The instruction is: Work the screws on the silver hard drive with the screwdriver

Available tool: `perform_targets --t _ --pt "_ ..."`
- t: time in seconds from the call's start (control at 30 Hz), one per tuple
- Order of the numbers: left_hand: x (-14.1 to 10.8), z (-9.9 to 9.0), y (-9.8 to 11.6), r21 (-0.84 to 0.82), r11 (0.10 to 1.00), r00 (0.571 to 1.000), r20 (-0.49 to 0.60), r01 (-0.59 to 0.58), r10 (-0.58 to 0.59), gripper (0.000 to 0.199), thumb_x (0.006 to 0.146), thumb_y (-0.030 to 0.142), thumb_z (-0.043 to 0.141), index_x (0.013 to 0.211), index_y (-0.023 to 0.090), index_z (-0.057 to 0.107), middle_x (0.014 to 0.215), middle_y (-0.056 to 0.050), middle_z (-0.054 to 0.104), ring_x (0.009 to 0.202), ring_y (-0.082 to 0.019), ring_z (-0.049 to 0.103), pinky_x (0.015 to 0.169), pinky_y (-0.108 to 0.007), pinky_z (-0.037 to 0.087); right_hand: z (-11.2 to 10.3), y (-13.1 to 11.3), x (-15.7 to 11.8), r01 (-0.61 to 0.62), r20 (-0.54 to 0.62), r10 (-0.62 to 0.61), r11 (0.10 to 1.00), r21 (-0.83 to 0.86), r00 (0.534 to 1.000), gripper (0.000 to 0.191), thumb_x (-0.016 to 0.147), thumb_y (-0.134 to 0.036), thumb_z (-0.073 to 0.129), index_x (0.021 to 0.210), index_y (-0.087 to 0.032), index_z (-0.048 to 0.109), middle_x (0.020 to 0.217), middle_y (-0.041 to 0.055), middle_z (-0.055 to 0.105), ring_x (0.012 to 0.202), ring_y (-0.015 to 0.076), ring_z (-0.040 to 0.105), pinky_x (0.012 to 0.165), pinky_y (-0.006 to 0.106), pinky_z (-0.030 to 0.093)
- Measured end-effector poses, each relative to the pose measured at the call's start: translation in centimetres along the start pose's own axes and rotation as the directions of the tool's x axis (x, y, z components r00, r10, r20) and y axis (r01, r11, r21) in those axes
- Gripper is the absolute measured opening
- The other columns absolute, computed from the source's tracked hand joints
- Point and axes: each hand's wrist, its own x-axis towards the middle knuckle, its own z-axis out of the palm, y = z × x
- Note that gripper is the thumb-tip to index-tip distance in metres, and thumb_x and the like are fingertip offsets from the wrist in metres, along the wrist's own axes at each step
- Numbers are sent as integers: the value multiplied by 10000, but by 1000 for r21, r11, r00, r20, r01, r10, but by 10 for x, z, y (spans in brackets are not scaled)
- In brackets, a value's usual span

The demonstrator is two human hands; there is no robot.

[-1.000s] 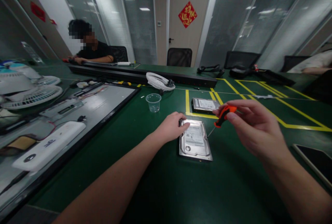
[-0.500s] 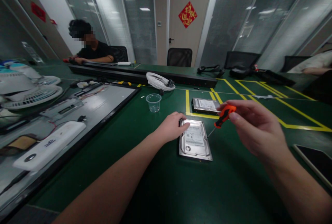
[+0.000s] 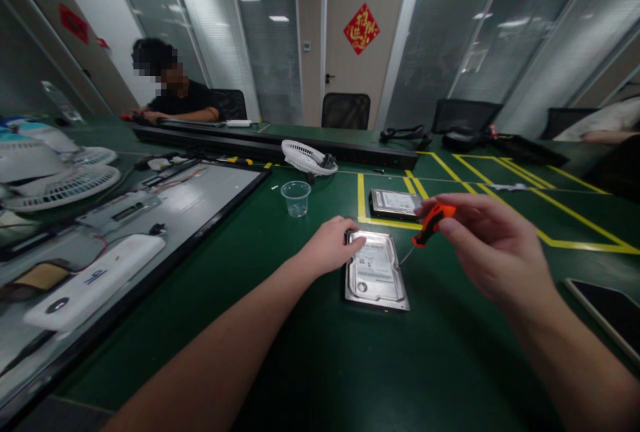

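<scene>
A silver hard drive (image 3: 376,275) with a white label lies flat on the green table in front of me. My left hand (image 3: 333,244) grips its upper left edge, the thumb resting on the top face. In my right hand (image 3: 487,239) is an orange and black screwdriver (image 3: 433,224), pinched between thumb and fingers. It is tilted, and its thin tip meets the drive's right edge; whether it sits in a screw is too small to tell. A second hard drive (image 3: 395,202) lies just beyond, partly behind my right fingers.
A clear plastic cup (image 3: 296,199) stands left of the drives, with a white fan grille (image 3: 309,157) behind it. At left lies a large panel (image 3: 220,182) bearing a white power strip (image 3: 97,279). A phone (image 3: 607,315) is at right. Across the table sits a person (image 3: 183,99).
Almost nothing differs. My right fingers have shifted very slightly on the screwdriver handle, while the drive and my left hand stay in place.
</scene>
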Motion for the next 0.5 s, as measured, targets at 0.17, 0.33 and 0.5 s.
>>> perform_targets --t 0.17,0.33,0.5 --pt "-1 -1 2 6 1000 1000 7 6 -6 285 951 379 642 1104 161 743 1006 -74 665 853 -205 637 826 -350 515 2 -3 0 -22 22 20 991 130 1000 241 956 -258 706 1185 -289 776 1211 61 783 1174 265 732 1067 456 589" --pt "-1 -1 2 -3 1000 1000 6 8 -8 300 947 385 643 1110 153 742 1009 -76 666 845 -203 634 823 -349 518 -4 2 -2 8 -15 -8 1000 -1 1000 275 885 -242 798 1151 -308 776 1080 20 782 1009 187 747 893 307 648" --pt "-1 -2 2 -1 1000 1000 5 12 -12 302 949 387 642 1114 155 744 1013 -74 669 843 -201 633 835 -350 518 0 -3 -1 0 5 0 998 55 1000 229 916 -256 757 1143 -278 775 1156 52 780 1114 228 734 963 366 631"
